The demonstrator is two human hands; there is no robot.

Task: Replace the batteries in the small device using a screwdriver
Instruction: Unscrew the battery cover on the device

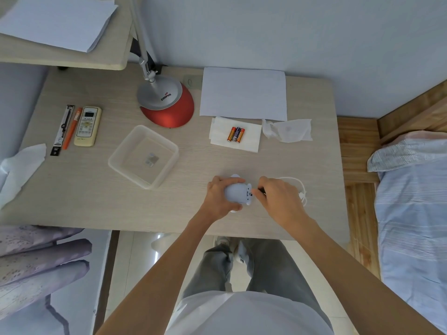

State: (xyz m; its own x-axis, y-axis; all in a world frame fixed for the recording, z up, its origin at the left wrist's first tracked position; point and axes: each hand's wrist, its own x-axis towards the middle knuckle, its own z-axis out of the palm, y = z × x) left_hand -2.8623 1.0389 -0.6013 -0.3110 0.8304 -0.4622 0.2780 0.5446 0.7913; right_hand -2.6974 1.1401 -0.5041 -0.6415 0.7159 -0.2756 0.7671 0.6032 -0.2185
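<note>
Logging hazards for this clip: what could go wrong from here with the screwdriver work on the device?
1. The left hand grips the rounded device; the screwdriver pinched in the right hand could slip into that hand.
2. Anything unscrewed may roll away: the tray sits apart, to the left.
3. The batteries lie loose on a tissue and might roll.

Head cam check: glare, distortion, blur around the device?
Head view: light soft and even, shadows faint; wide-angle lens bows the desk edges; small glare on the floor below it; device pale, low contrast, held by the left hand; screwdriver mostly hidden in the right hand; no clear motion blur.
</note>
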